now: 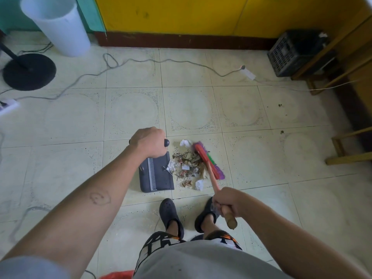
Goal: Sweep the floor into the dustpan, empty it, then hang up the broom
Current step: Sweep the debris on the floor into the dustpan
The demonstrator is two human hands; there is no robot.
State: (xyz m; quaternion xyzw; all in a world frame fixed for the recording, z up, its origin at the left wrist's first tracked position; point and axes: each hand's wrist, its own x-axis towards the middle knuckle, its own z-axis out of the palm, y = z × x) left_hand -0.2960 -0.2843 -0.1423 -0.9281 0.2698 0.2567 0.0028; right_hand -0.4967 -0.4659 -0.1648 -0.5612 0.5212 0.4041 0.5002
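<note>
A dark grey dustpan (156,176) stands on the tiled floor just ahead of my feet, its mouth facing right. My left hand (150,142) grips the black top of its upright handle. To the right of the pan lies a pile of dry leaves, paper scraps and crumpled tissue (188,166). The broom head (209,161), red with purple and green bristles, rests on the floor at the pile's right side. My right hand (228,202) grips the broom's wooden handle near its upper end.
A black crate-like bin (296,53) sits by the yellow wall at the far right beside wooden furniture (354,81). A white cylinder (58,27) and a black fan base (29,71) stand at the far left. A grey cable (161,61) with a power strip crosses the floor.
</note>
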